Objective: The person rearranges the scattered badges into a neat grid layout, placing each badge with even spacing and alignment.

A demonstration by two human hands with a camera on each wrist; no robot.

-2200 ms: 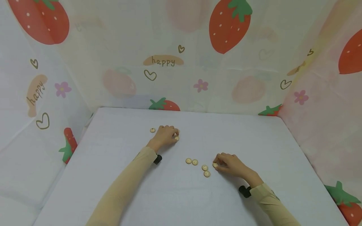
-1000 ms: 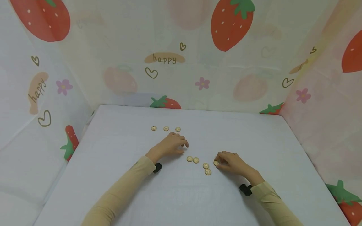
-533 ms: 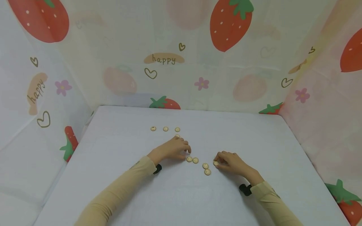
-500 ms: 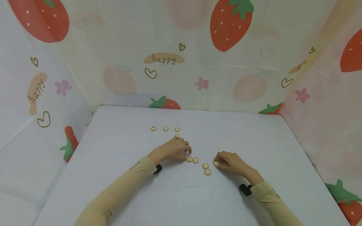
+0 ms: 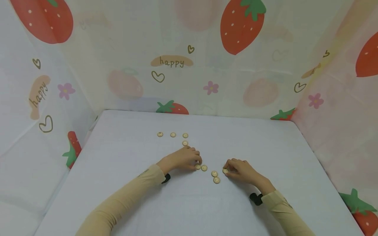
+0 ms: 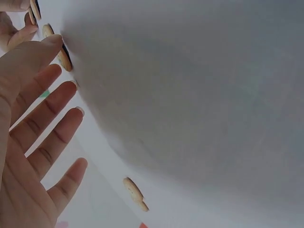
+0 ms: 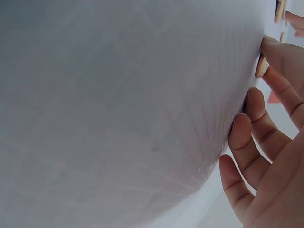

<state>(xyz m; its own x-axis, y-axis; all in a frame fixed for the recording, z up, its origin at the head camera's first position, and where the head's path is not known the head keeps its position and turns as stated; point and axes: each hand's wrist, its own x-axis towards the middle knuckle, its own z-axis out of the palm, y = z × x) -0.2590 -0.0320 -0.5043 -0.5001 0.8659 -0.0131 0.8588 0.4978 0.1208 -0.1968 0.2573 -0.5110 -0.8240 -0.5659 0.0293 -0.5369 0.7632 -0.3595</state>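
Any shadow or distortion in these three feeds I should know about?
Head: soft shadows beneath the left hand and right hand; left wrist: broad grey shading dims the tabletop; right wrist: the tabletop's edge looks bowed, probably lens distortion, and the pinched button shows only obliquely.

White worktop [image 5: 260, 141], printed curtain [image 5: 127, 42] behind and both sides: red strawberries [image 5: 242, 29], pink flowers [image 5: 211, 88], outline hearts [image 5: 157, 76], "happy" labels [image 5: 172, 61].

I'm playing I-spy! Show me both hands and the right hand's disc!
Left hand [image 5: 182, 158]: head view, back of hand.
Right hand [image 5: 242, 171]: head view, back of hand.
Disc [image 5: 225, 171]: head view, uncovered top face.
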